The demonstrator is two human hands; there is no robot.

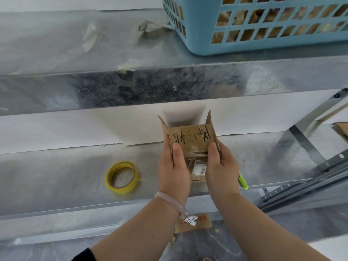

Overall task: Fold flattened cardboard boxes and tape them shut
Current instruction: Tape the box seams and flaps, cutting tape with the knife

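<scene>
- The left hand [174, 166] and right hand [220, 166] hold a small box [192, 138] between them, one on each side. The fingers curl under its sides and both thumbs press on the top flap.
- The box is held just above the lower shelf [56, 176], near its front edge; I cannot tell whether it touches the shelf.
- The top flap bears black handwriting. Two side flaps stand up at the far end, and a white barcode label shows between the palms.
- A pale bracelet [170, 201] sits on the left wrist.
- A green lighter [243, 180] lies on the shelf just beside the right hand, partly hidden by it.
- A yellow tape roll [122, 177] lies flat on the shelf, left of the hands and apart from them.
- The shelf is dull grey metal, backed by a white wall [56, 127].
- The upper shelf [56, 44], also metal, carries crumpled tape scraps [90, 34] and a blue basket [263, 25] at the right.
- A cardboard piece [194, 222] with a white tag lies on the dark floor below.
</scene>
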